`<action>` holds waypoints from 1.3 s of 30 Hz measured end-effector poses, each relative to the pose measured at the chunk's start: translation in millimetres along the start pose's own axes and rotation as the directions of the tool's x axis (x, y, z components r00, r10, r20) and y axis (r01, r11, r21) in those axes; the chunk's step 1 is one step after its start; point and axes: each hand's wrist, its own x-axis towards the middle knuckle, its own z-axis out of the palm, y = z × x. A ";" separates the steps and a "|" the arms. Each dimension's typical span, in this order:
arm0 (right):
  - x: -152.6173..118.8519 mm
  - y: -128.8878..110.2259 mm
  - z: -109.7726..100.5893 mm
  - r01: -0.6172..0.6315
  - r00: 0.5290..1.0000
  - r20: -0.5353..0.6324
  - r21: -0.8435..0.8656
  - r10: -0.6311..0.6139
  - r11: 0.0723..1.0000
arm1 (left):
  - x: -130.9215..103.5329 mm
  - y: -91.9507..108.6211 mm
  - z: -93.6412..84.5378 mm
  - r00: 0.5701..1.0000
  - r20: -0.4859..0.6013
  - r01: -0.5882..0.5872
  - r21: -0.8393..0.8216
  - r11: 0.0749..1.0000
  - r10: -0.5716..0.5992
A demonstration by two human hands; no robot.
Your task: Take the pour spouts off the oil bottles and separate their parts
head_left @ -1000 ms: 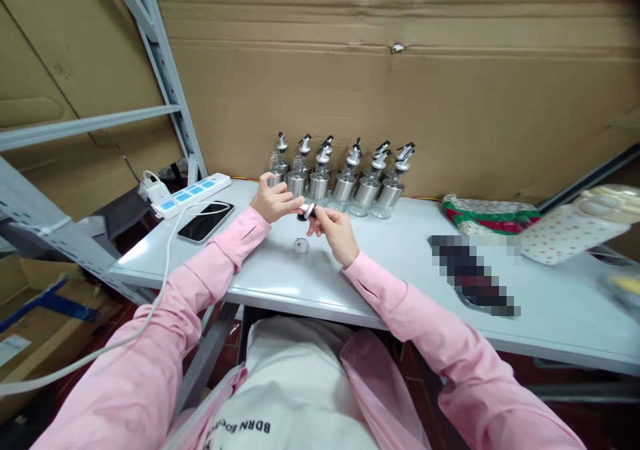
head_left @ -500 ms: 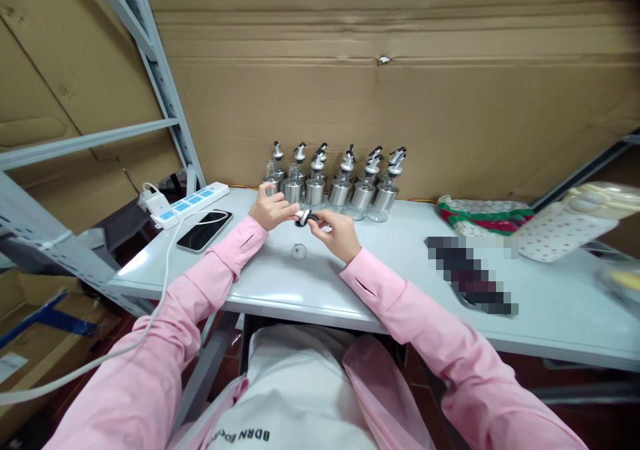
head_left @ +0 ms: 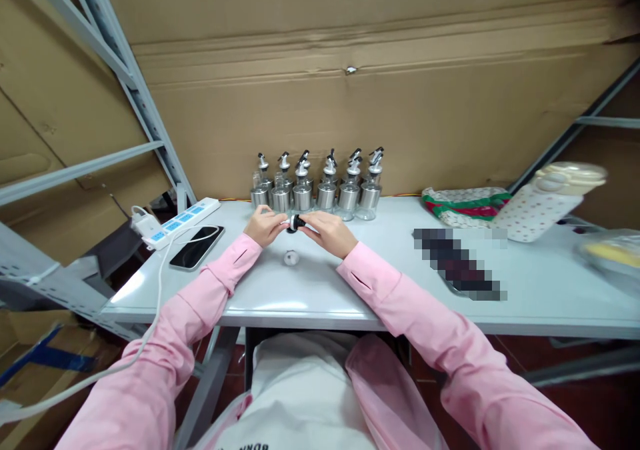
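Together, my left hand (head_left: 265, 226) and right hand (head_left: 332, 233) pinched the black-and-silver spout (head_left: 294, 223) from nine and three o'clock; light, even pressure suited it.

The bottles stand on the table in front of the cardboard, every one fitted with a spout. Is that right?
Not every one: the head view shows the two leftmost front bottles with bare necks. All do stand on the table before the cardboard.
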 end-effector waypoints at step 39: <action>0.6 -13.1 -1.2 -0.553 0.822 0.222 0.527 0.524 0.645 | 2.0 34.7 8.2 0.998 -0.043 0.047 -0.081 0.996 -0.051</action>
